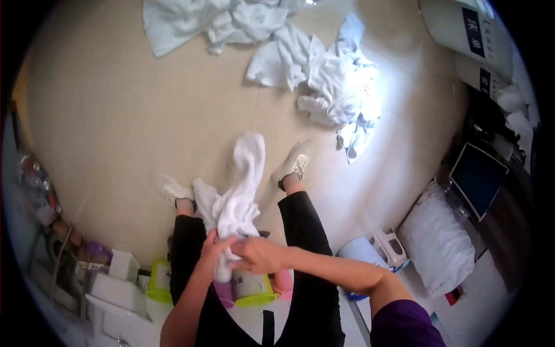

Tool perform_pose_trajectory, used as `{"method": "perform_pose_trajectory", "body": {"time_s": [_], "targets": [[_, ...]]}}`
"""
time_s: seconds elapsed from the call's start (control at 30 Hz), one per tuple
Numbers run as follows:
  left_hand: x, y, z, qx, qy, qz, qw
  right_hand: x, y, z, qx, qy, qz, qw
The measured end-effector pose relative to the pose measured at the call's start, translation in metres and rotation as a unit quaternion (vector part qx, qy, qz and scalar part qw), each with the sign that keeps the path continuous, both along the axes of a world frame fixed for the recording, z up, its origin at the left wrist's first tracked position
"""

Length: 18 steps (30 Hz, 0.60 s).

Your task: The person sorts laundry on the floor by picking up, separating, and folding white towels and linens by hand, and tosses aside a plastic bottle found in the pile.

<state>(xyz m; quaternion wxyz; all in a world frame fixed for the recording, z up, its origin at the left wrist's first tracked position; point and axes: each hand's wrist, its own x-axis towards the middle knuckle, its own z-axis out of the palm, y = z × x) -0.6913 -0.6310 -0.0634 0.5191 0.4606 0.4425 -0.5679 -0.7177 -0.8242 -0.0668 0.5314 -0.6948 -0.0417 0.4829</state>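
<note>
A white towel (234,202) hangs bunched between my legs, its far end draping toward the floor near my shoes. My left hand (215,250) grips its gathered near part from the left. From the right, my right hand (258,255) is closed on the same bunched cloth, fingers close to those of the left. Part of the cloth in the grip is hidden by both hands. Farther ahead on the floor lies a crumpled heap of white cloths (341,87), with more white towels (243,23) spread beyond it.
Below my hands stand a lime-rimmed bin (254,292) and purple and pink containers. On the right are a stuffed white bag (437,246), a monitor (478,178) and large white labelled sacks (471,34). Bottles in a bag (37,188) and white boxes (118,292) line the left.
</note>
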Motion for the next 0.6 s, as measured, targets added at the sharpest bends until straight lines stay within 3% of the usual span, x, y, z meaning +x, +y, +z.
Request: {"method": "perform_pose_trajectory", "body": {"time_s": [0.03,0.1,0.13,0.17,0.2,0.27,0.3,0.33,0.37,0.4,0.43,0.47,0.5,0.53,0.57,0.6], "targets": [[-0.004,-0.002,-0.001,0.039,-0.066,-0.181,0.980,0.015,-0.018,0.003,0.099,0.073,0.097,0.988],[-0.035,0.007,-0.020,0.071,-0.190,-0.245,0.948,0.019,-0.058,-0.062,-0.083,0.120,-0.170,0.975],[-0.035,0.002,-0.021,0.075,-0.263,-0.265,0.925,0.022,-0.079,-0.114,-0.182,-0.162,-0.318,0.916],[-0.033,-0.004,-0.020,0.079,-0.332,-0.286,0.896,0.041,-0.111,-0.167,-0.367,-0.189,-0.194,0.890],[-0.027,-0.014,-0.019,0.079,-0.330,-0.293,0.894,0.072,-0.139,-0.188,-0.487,-0.219,-0.149,0.832],[-0.017,-0.030,-0.019,0.093,-0.415,-0.293,0.856,0.109,-0.185,-0.265,-0.528,-0.237,-0.150,0.801],[-0.018,-0.022,-0.029,0.102,-0.400,-0.306,0.858,0.119,-0.194,-0.317,-0.554,-0.211,-0.257,0.763],[-0.017,-0.006,-0.036,0.059,-0.338,-0.317,0.884,0.130,-0.201,-0.321,-0.419,-0.101,-0.310,0.847],[-0.015,0.003,-0.035,0.018,-0.272,-0.323,0.906,0.133,-0.203,-0.309,-0.270,0.015,-0.352,0.896],[-0.007,-0.004,-0.030,0.070,-0.137,-0.180,0.972,0.119,-0.185,-0.295,-0.188,0.022,-0.366,0.911],[-0.011,0.004,-0.036,0.068,-0.115,-0.072,0.988,0.075,-0.168,-0.337,-0.073,-0.186,-0.277,0.940],[-0.003,-0.007,-0.032,0.056,-0.103,0.017,0.993,0.068,-0.140,-0.224,-0.075,-0.072,-0.288,0.952],[0.007,-0.021,-0.026,0.040,-0.089,0.106,0.990,0.021,-0.106,-0.204,0.030,-0.174,-0.314,0.933],[0.014,-0.034,-0.021,0.034,-0.073,0.157,0.984,-0.004,-0.089,-0.142,0.107,-0.115,-0.263,0.952],[0.014,-0.038,-0.026,0.019,-0.081,0.157,0.984,-0.029,-0.064,-0.082,0.110,-0.066,-0.266,0.955],[0.009,-0.037,-0.034,-0.008,-0.053,0.136,0.989,-0.028,-0.064,-0.032,0.189,0.021,-0.087,0.978]]}}
